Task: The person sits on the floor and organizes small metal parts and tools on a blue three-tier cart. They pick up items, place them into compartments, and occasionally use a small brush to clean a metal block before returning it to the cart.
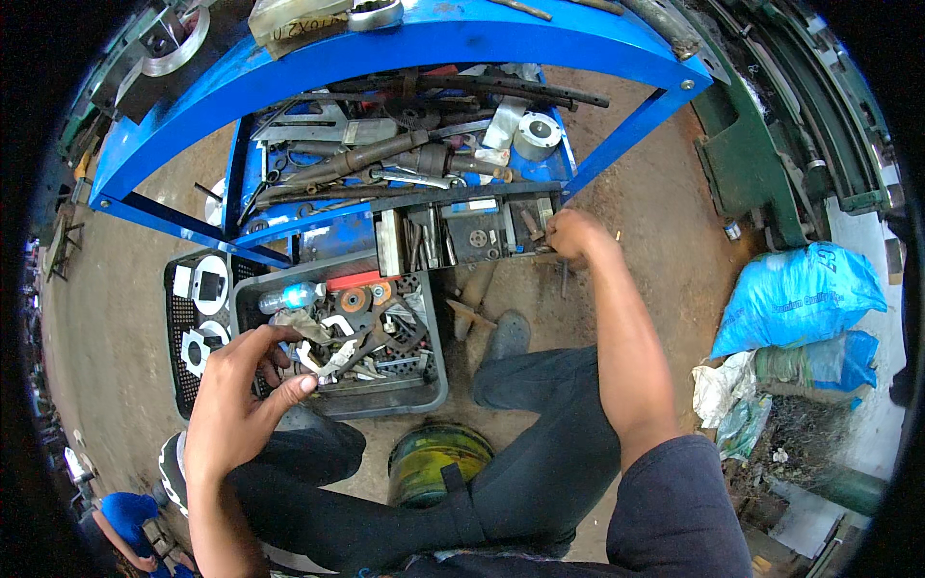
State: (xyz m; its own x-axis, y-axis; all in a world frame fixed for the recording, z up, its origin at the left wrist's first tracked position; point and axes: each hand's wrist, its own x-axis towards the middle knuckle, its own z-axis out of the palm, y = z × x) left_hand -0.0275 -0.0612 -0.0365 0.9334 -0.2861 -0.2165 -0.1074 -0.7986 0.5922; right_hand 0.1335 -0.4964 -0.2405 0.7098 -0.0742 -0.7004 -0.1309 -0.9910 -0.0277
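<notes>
LH [239, 390] half-open, RH [578, 235] @ drawer [464, 253]

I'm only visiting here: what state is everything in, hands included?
Grey bin: uncovered
Metal parts: jumbled inside the bin
Plastic bottle: lying on its side in the bin
Left hand: open over the bin, contact unclear
Drawer tray: uncovered, divided into compartments
Right hand: curled at the tray's right end, grip hidden
Tools: piled on the blue shelf
Blue sack: bulging
White wrapping: crumpled
</notes>
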